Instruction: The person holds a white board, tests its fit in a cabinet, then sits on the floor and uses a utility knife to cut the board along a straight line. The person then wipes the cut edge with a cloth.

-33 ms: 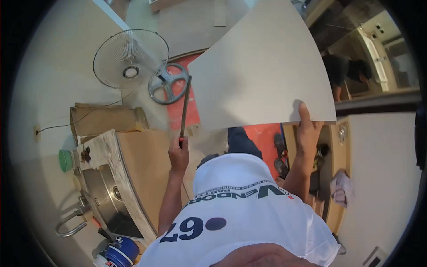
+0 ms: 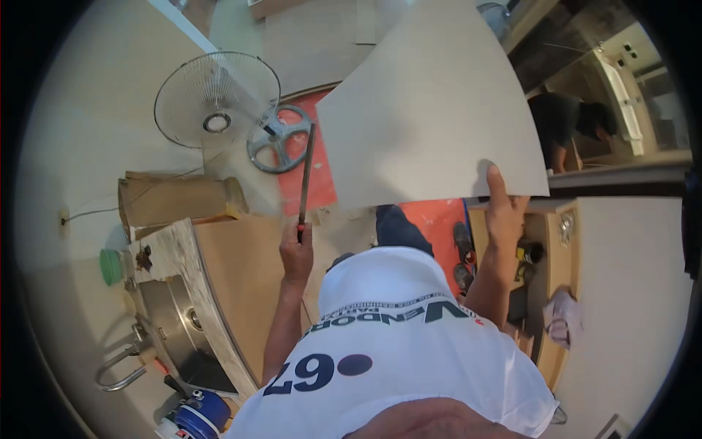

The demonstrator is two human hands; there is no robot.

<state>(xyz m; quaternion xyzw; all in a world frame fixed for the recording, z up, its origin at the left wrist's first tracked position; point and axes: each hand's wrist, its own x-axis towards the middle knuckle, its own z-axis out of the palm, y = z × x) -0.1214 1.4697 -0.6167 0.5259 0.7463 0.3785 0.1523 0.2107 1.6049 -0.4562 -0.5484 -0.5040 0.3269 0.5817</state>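
My left hand [image 2: 296,256] is closed round the red and black handle of a long, thin file [image 2: 307,172], which points up and away from me. The file's tip is close to the left edge of a large pale board [image 2: 431,110]; whether they touch I cannot tell. My right hand [image 2: 503,216] grips the board's near edge at its right corner. Its thumb lies on the upper face, and the fingers go underneath, mostly hidden. The board is held out in front of me, its far end running past the top of the view.
A standing fan [image 2: 217,122] with a grey wheel-shaped base [image 2: 292,130] is at the far left. On the left are a counter with a steel sink [image 2: 164,300] and a blue jug [image 2: 201,415]. An open wooden cabinet [image 2: 563,241] stands right. Another person [image 2: 559,124] bends at the far right.
The whole view has shifted very slightly. The board has tilted a little, and both hands keep their hold.
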